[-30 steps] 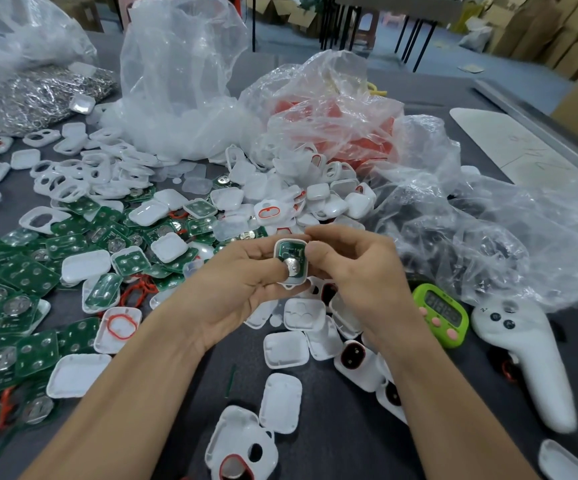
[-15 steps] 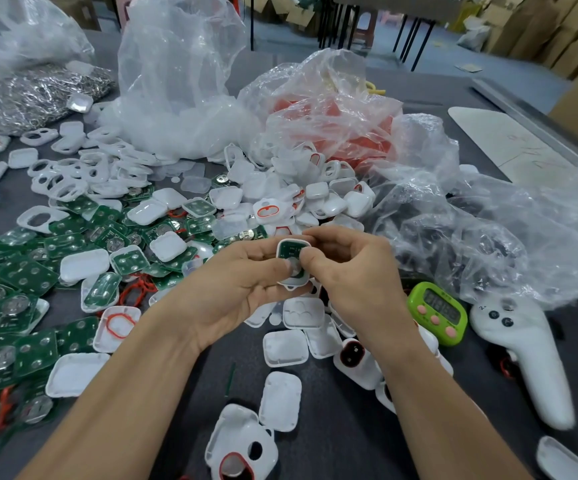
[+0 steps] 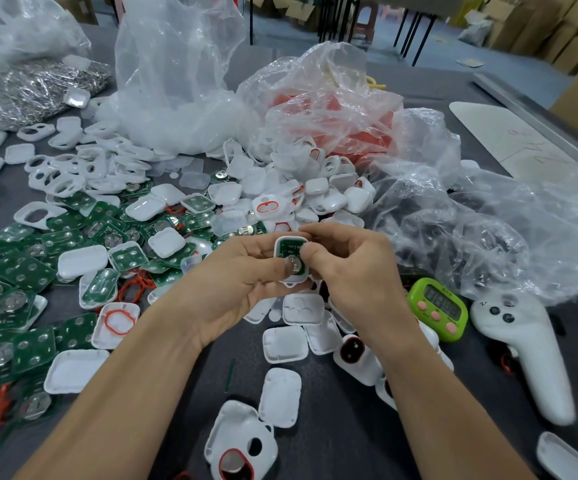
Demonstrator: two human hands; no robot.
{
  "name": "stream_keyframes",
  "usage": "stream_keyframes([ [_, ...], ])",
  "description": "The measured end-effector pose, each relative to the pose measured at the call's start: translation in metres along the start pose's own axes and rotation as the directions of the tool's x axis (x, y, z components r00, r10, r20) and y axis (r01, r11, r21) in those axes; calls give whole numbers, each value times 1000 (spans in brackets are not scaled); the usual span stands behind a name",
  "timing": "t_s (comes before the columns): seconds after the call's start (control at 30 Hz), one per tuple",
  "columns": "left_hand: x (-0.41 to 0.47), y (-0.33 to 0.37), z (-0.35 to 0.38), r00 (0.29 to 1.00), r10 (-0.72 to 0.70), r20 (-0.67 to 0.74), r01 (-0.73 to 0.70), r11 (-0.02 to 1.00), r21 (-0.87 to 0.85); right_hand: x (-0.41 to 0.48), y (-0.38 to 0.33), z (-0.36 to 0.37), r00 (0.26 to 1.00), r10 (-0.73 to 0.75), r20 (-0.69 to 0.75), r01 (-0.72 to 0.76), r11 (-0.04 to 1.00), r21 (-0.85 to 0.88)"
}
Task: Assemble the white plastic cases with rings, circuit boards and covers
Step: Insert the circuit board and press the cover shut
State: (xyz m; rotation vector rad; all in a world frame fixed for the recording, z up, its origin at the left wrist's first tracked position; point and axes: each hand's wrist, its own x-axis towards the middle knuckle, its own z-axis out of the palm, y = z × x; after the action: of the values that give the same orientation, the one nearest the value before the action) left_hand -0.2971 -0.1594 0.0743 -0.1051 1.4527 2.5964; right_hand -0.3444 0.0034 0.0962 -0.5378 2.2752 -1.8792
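Observation:
Both hands hold one small white case (image 3: 289,244) above the middle of the table; a green circuit board with a round silver cell lies inside it. My left hand (image 3: 235,282) grips the case from the left, thumb pressing on the silver cell. My right hand (image 3: 353,271) pinches its right edge, thumb on the board. Green circuit boards (image 3: 20,271) lie spread at the left. White covers (image 3: 284,344) lie below my hands. A case half with a red ring (image 3: 118,322) lies left of my left forearm. White frames with holes (image 3: 69,171) lie at the far left.
Clear plastic bags (image 3: 183,84) are heaped at the back, one over red parts (image 3: 332,123), another crumpled at the right (image 3: 488,230). A green timer (image 3: 438,310) and a white controller (image 3: 523,355) lie at the right. A bag of metal rings (image 3: 38,88) sits far left.
My hands have stayed in place around the case. My right thumb has shifted slightly on the board, and the case has tilted a little.

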Motion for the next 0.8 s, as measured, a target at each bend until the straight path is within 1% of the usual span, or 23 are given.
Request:
stream_keyframes([
  [0.17, -1, 0, 1, 1000, 4, 20, -5, 999, 51, 1, 2, 0, 999, 26, -20, -26, 1000, 12],
  [0.27, -1, -1, 1, 1000, 8, -1, -8, 997, 81, 1, 2, 0, 999, 37, -35, -37, 999, 4],
  [0.43, -1, -3, 3, 999, 29, 23, -30, 999, 40, -3, 1, 5, 990, -35, -137, 25, 997, -75],
  [0.57, -2, -1, 2, 998, 38, 44, -40, 998, 42, -7, -1, 12, 975, -85, -205, 62, 992, -113],
  [0.67, -3, -1, 1, 998, 38, 56, -41, 998, 40, -9, -1, 14, 964, -137, -226, 102, 982, -161],
  [0.8, -4, 1, 2, 999, 23, 38, -26, 998, 60, -9, -1, 12, 966, -138, -219, 100, 979, -176],
])
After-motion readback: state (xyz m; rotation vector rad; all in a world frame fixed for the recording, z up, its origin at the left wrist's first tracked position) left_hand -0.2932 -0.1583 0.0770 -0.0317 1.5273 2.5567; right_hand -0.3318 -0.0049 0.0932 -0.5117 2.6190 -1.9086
